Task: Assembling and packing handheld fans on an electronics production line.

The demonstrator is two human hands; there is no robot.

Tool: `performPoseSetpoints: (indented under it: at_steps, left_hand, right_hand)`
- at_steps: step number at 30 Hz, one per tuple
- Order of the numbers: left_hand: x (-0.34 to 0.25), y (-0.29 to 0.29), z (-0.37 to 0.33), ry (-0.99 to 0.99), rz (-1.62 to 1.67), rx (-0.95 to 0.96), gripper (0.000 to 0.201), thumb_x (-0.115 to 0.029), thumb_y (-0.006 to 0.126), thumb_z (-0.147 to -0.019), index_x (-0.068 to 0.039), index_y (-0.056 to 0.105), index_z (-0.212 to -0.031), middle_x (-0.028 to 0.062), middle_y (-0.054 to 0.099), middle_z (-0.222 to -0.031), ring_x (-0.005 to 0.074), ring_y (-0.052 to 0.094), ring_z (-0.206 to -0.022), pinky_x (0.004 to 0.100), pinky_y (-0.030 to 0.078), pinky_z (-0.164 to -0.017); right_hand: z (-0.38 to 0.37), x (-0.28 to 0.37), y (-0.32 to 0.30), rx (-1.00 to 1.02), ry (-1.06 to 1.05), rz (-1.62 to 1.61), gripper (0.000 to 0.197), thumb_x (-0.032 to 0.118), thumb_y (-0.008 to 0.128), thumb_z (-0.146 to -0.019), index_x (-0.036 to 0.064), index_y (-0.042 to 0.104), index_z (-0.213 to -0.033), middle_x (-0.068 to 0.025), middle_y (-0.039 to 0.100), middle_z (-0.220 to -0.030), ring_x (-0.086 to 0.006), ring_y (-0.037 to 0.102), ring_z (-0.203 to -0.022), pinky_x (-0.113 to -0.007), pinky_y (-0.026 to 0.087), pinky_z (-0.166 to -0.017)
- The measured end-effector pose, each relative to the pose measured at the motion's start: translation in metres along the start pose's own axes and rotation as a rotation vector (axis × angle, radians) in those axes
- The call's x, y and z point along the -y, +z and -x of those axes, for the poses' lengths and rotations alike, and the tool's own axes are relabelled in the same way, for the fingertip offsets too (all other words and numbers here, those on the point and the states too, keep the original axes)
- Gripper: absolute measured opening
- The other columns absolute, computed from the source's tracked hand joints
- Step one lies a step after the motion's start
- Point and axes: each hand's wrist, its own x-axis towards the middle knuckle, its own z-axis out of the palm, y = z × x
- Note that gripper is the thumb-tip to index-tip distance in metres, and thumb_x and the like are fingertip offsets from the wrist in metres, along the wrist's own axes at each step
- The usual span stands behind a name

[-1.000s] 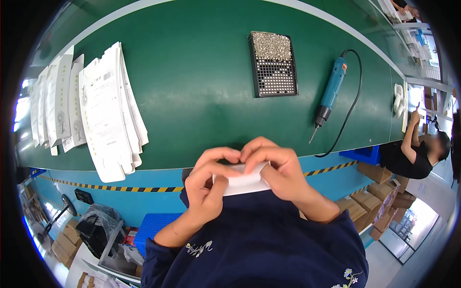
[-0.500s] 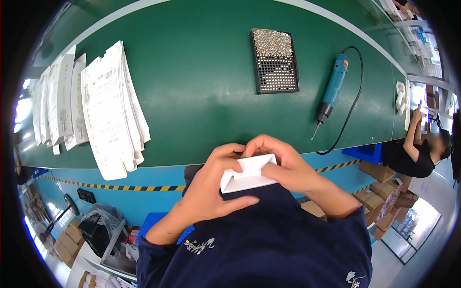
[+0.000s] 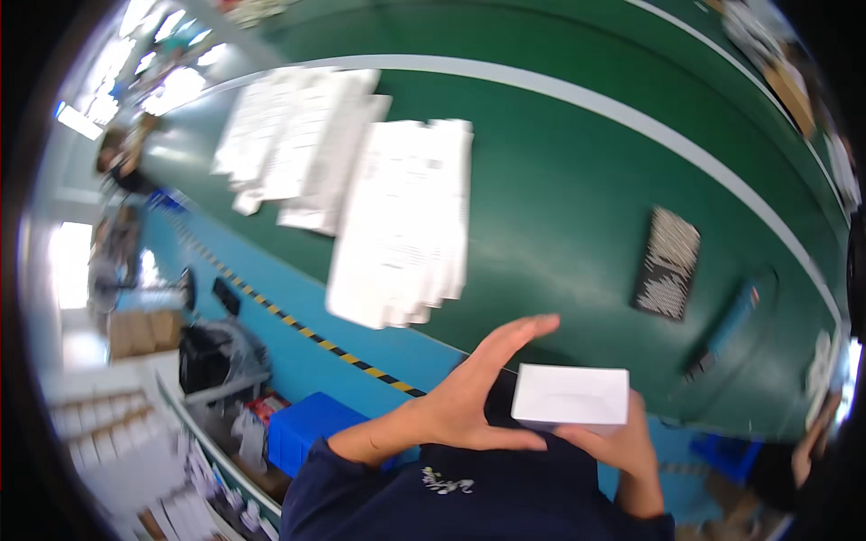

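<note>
A small white carton (image 3: 571, 394) with a closed, flat face toward me is gripped by my right hand (image 3: 622, 442), its thumb along the lower edge. The fingers behind the carton are hidden. My left hand (image 3: 478, 392) is just left of the carton, thumb and fingers spread wide, with nothing in it. Beyond them on the green workbench (image 3: 550, 234) lies a stack of flat white unfolded cartons (image 3: 397, 225), with further flat cartons (image 3: 289, 135) fanned out to its left.
A black tray of small metal screws (image 3: 667, 263) lies to the right, beside a teal electric screwdriver (image 3: 729, 329) with a cord. A blue bin (image 3: 311, 433) stands below the bench at left. People sit far left and at the right edge.
The carton's open end has been closed or turned out of sight. My left hand has let go and spread open. The view has swung left toward the flat cartons.
</note>
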Motion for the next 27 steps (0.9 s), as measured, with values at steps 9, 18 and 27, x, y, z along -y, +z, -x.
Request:
performPoseSetpoints:
  at_steps: [9, 18, 27]
  left_hand:
    - [-0.083, -0.046, -0.004, 0.226, -1.362, 0.469, 0.06, -0.019, 0.063, -0.08, -0.017, 0.045, -0.137, 0.0132, 0.036, -0.147, 0.0311, 0.035, -0.135, 0.052, 0.033, -0.107]
    - [-0.082, -0.156, 0.006, 0.058, -1.157, -0.008, 0.09, -0.031, 0.084, -0.062, 0.005, 0.042, -0.132, 0.0226, 0.049, -0.125, 0.0381, 0.05, -0.115, 0.0427, 0.041, -0.098]
    - [-0.033, -0.45, 0.044, -0.451, -1.297, -0.924, 0.102, -0.054, 0.078, -0.067, 0.008, 0.039, -0.138, 0.0276, 0.043, -0.13, 0.0367, 0.05, -0.118, 0.0388, 0.04, -0.101]
  right_hand:
    - [-0.079, 0.072, -0.006, 0.591, -0.139, 0.461, 0.061, 0.051, 0.076, -0.071, 0.0027, 0.057, -0.102, -0.0126, 0.063, -0.075, -0.03, 0.063, -0.068, -0.038, 0.049, -0.065]
    - [-0.093, 0.029, -0.051, -0.055, -0.194, -0.53, 0.051, 0.038, 0.044, -0.098, 0.001, 0.04, -0.133, -0.0137, 0.051, -0.125, -0.0203, 0.06, -0.098, -0.037, 0.046, -0.089]
    - [-0.036, -0.047, 0.008, -0.268, -0.05, -0.642, 0.018, 0.009, 0.048, -0.097, -0.0033, 0.055, -0.108, -0.0119, 0.057, -0.109, -0.0184, 0.063, -0.081, -0.032, 0.053, -0.072]
